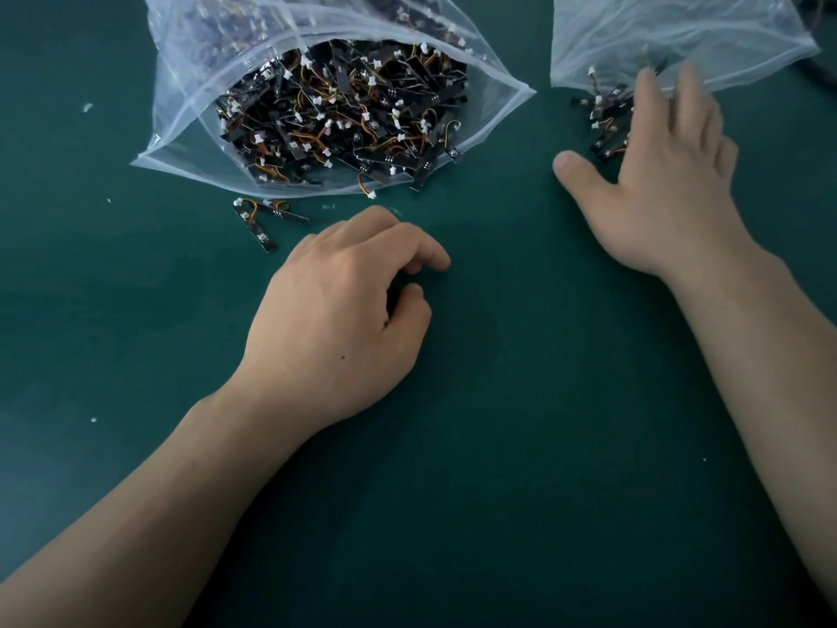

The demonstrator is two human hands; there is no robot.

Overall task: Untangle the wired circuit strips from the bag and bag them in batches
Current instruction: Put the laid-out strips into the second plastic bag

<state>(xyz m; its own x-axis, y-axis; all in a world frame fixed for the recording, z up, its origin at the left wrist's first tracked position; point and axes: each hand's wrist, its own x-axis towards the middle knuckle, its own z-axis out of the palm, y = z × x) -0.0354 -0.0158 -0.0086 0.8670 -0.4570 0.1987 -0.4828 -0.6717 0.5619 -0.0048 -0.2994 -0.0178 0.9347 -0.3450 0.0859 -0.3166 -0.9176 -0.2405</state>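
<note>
Strips [604, 124] cluster beside right hand [666, 188] — at small bag [670, 34] mouth.

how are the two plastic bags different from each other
The left bag is packed with tangled strips; the right bag holds only a few, at its mouth. The left bag gapes wide open; the right bag lies nearly flat. The right hand reaches to the right bag; no hand touches the left bag. Both are clear plastic, on the green table.

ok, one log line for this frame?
left hand: idle, loosely curled | right hand: flat over strip batch at small bag mouth | big bag: full
</note>
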